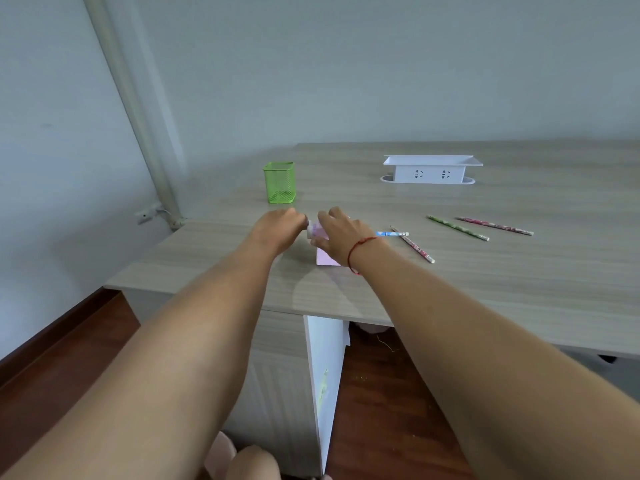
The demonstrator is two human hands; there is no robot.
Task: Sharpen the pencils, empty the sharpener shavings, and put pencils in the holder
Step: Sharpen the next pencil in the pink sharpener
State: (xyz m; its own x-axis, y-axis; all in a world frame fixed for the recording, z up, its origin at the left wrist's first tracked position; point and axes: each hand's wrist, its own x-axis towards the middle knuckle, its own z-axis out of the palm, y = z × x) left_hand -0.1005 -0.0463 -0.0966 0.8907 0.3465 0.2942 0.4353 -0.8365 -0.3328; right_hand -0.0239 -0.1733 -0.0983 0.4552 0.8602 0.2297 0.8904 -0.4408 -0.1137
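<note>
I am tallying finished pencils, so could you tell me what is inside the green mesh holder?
Nothing shows inside the square green wire-mesh pencil holder: no pencil rises above its rim, and the mesh looks see-through. Its floor is too blurred to judge.

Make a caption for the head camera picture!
Left hand and right hand grip the pink sharpener; three pencils wait nearby.
</note>
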